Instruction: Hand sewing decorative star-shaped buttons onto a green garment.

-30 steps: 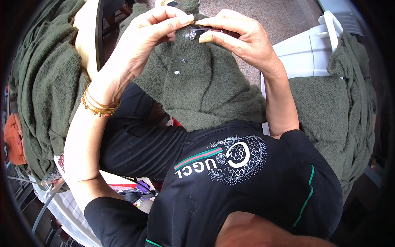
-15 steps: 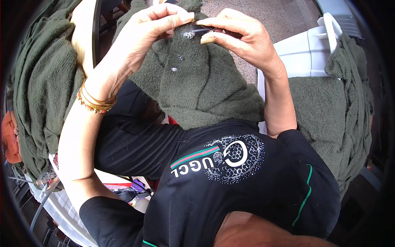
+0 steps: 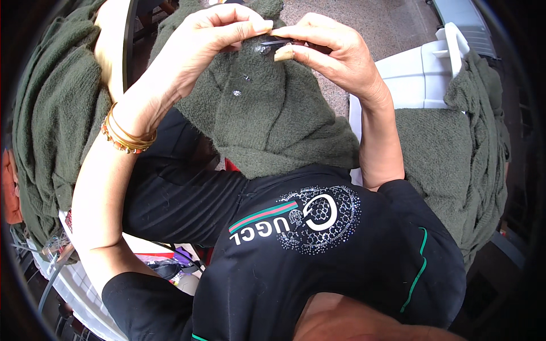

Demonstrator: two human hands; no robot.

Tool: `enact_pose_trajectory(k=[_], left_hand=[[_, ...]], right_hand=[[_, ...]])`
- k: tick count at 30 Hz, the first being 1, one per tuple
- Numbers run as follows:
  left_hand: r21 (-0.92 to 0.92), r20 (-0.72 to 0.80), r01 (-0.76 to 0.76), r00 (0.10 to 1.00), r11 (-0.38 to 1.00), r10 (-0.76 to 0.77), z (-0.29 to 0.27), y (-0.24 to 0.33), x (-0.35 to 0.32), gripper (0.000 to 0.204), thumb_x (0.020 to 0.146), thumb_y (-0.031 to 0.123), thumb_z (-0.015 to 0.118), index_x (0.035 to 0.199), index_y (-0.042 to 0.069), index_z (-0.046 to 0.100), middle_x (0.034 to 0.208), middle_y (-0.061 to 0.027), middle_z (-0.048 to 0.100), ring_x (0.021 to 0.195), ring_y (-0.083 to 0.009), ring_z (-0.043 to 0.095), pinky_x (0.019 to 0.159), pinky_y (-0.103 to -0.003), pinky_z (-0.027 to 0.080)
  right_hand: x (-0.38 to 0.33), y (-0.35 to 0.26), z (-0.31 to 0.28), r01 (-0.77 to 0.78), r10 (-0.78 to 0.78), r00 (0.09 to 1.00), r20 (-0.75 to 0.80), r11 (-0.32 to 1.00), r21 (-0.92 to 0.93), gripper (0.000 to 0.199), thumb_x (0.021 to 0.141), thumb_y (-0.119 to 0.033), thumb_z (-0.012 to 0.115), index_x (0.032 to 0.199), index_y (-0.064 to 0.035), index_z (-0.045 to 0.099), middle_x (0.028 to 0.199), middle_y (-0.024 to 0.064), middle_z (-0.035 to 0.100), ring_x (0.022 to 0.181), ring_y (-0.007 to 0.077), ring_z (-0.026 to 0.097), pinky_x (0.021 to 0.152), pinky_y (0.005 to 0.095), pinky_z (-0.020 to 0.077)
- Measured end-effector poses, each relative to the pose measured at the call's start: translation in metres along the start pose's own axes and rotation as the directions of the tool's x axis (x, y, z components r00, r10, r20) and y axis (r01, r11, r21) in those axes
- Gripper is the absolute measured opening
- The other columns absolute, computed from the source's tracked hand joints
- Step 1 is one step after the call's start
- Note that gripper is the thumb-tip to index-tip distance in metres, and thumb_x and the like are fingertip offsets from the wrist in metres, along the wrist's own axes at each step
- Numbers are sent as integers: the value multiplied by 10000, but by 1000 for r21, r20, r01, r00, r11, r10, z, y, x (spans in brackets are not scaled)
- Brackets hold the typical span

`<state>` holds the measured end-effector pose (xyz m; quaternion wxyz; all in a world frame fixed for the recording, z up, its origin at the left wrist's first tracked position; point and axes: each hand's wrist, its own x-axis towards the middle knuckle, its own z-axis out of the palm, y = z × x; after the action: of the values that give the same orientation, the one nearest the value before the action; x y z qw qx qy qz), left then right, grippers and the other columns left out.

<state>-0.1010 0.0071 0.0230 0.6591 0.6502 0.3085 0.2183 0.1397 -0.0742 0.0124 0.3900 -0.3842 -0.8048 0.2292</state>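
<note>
A dark green fuzzy knit garment (image 3: 273,125) lies across my lap, its upper part raised between my hands. My left hand (image 3: 219,31) is closed in a pinch on the knit near the top. Just beside it, my right hand (image 3: 341,54) is closed around small dark thread snips (image 3: 275,42), whose narrow blades point left over the knit. The handle is mostly hidden by my fingers. My right index fingertip meets my left fingertips. Below the blades sits a sparkly button (image 3: 262,50); another sparkly button (image 3: 236,92) shows lower on the same band.
More green knitwear (image 3: 51,125) is heaped on the left, beside a pale board edge (image 3: 112,51). At the right, a white plastic bin (image 3: 406,74) stands with green knitwear (image 3: 438,153) draped over it. A white crate (image 3: 74,295) with assorted items is at lower left.
The snips' blades have shifted slightly left, over the top button. My left hand keeps its pinch on the knit. The whole view has drifted slightly.
</note>
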Motion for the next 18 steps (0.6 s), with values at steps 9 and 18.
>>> enact_pose_trajectory(k=[9,18], left_hand=[[-7,11,41,999,999,-41,-2,0,-2,174,936,277,667,1041,144,706,932,116,656,816,27,519,741,-164,385],[1,8,30,1000,1000,-30,1,-9,-2,189,937,271,662,1056,130,704,974,94,683,884,14,560,785,-168,405]], right_hand=[[-2,2,3,-9,10,1000,-5,999,45,299,866,-44,699,1164,-17,691,819,28,580,714,97,527,622,236,417],[-2,0,5,-1,-3,997,79,999,42,280,865,-28,684,1144,-6,694,844,46,618,757,127,582,665,249,452]])
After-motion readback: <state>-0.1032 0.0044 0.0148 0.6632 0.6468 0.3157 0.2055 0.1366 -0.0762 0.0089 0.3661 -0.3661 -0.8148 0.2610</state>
